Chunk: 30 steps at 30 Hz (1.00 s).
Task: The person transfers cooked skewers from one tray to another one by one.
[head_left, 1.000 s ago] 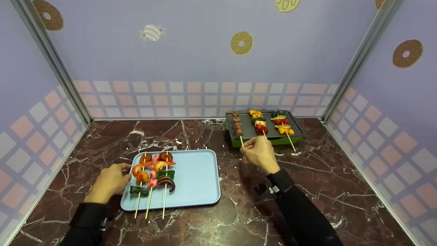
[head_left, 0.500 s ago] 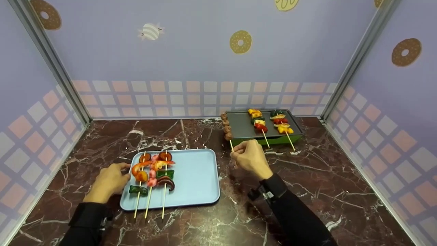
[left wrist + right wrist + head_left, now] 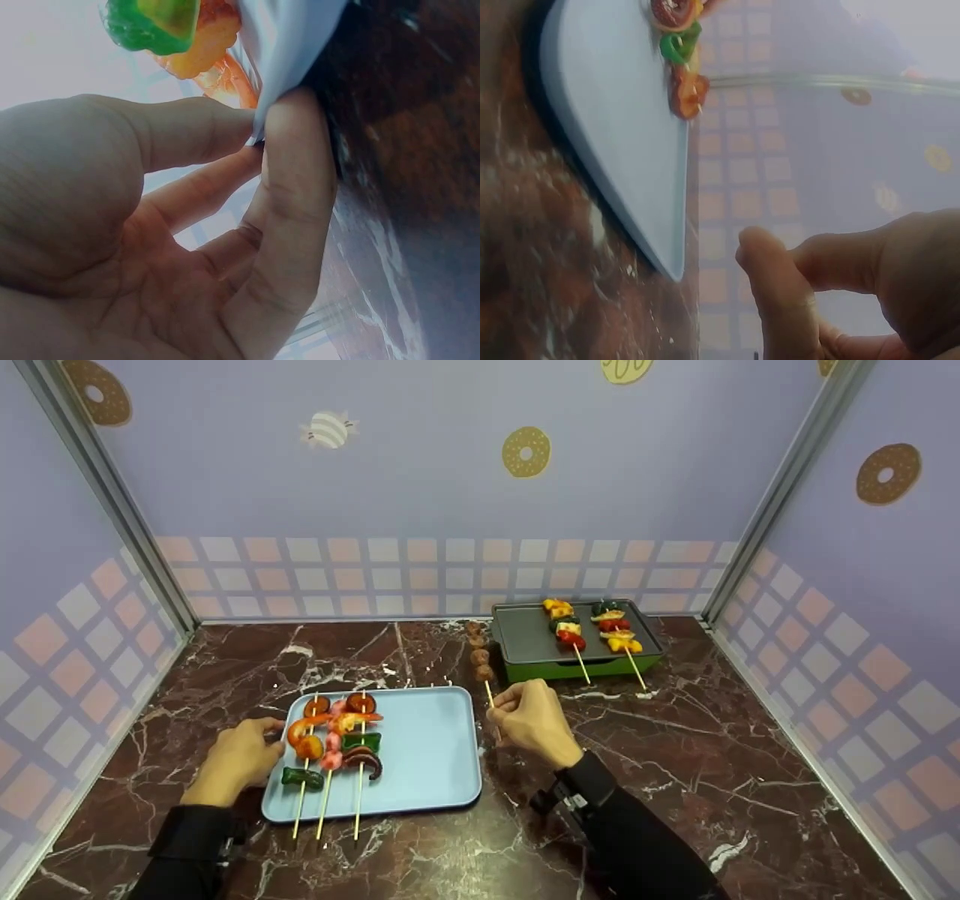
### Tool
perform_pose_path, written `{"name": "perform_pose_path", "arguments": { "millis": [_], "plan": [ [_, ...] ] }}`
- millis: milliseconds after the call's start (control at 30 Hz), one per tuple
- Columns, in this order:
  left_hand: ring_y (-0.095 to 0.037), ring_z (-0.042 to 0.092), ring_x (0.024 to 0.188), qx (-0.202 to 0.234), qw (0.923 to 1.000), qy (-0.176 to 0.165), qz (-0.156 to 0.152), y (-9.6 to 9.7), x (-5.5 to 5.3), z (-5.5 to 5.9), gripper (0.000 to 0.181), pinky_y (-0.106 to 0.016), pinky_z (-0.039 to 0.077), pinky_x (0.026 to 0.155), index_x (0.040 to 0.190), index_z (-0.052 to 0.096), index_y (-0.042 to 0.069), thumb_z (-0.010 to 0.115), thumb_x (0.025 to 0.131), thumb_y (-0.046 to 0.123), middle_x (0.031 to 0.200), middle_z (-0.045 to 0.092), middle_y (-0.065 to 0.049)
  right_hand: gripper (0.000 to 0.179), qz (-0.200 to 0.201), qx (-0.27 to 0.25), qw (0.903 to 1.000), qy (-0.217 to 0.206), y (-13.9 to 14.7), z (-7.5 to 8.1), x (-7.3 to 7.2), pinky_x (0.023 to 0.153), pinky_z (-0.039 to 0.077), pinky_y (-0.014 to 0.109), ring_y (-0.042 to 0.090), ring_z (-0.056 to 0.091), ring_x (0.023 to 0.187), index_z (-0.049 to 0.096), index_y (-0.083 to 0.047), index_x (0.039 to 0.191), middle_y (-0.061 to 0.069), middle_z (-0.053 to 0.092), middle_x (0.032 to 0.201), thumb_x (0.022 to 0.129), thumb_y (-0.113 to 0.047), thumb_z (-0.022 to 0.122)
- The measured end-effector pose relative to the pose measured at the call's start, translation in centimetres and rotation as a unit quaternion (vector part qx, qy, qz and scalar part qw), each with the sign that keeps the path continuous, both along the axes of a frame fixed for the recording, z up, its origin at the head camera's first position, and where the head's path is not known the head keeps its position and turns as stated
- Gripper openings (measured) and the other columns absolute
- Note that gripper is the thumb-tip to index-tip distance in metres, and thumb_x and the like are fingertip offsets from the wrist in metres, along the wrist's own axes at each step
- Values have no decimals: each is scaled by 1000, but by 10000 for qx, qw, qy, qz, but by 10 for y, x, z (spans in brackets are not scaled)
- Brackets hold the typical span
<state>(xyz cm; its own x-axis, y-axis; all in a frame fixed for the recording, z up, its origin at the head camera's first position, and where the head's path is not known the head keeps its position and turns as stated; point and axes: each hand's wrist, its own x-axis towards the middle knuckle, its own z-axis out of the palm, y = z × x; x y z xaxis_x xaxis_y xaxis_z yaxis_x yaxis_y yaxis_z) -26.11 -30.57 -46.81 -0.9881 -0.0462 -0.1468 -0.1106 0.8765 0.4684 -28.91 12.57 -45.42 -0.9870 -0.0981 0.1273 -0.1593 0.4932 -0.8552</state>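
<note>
My right hand (image 3: 534, 721) pinches the stick of a meatball skewer (image 3: 480, 656), whose brown balls point away from me, just left of the grill. In the right wrist view the thumb and fingers meet, and the skewer is mostly out of sight. My left hand (image 3: 238, 759) holds the left rim of a light blue tray (image 3: 427, 750). Seen from the left wrist, the thumb lies above the rim and a finger beneath it. On the tray's left half lie a shrimp skewer (image 3: 308, 747), a pink-ball skewer (image 3: 331, 760) and a skewer with octopus tentacle (image 3: 363, 757).
A green toy grill (image 3: 540, 670) with a dark plate stands at the back right. It bears two vegetable skewers (image 3: 570, 639), their sticks jutting over its front edge. Patterned walls (image 3: 420, 577) close off the marble table (image 3: 637, 780) behind and at both sides.
My right hand has lifted the meatball skewer off the grill's left side and carried it left and towards me. The left hand stays at the tray's rim.
</note>
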Motion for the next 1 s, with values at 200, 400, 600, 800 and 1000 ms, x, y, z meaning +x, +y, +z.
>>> {"name": "perform_pose_path", "arguments": {
  "millis": [200,400,600,800,1000],
  "plan": [
    [-36,57,84,6,10000,14,-9,1,-1,-2,46,-43,46,67,142,58,2,59,100,19,115,65,-28,4,236,-363,9987,-258,-8,-4,4,54,59,46,33,71,55,72,-2,91,18,75,80,88,-4,72],
    [-40,59,89,-18,9999,115,-26,2,-1,-3,45,-49,47,71,141,59,1,61,100,19,117,65,-30,3,387,-304,9983,-304,-14,-7,8,56,59,49,34,72,56,72,-3,90,13,74,77,88,-5,72],
    [-42,59,92,-13,9999,115,-43,2,-2,-5,45,-52,48,75,141,59,1,62,99,19,121,64,-32,4,576,-338,9972,-343,-20,-8,12,56,59,48,39,72,59,73,-1,90,11,74,74,88,-5,72],
    [-44,59,96,-44,9999,108,-94,1,-2,-5,47,-53,49,76,142,59,1,61,99,20,128,60,-35,3,739,-451,9953,-442,-30,-10,16,56,59,47,32,71,54,73,-2,91,18,75,79,89,-5,72],
    [-42,60,94,-33,9999,70,-96,-1,-1,-1,46,-50,49,73,142,58,2,61,100,21,125,62,-33,4,820,-614,9929,-604,-39,-10,17,51,58,39,24,70,51,73,0,91,21,74,81,88,-3,72]
  ]
}}
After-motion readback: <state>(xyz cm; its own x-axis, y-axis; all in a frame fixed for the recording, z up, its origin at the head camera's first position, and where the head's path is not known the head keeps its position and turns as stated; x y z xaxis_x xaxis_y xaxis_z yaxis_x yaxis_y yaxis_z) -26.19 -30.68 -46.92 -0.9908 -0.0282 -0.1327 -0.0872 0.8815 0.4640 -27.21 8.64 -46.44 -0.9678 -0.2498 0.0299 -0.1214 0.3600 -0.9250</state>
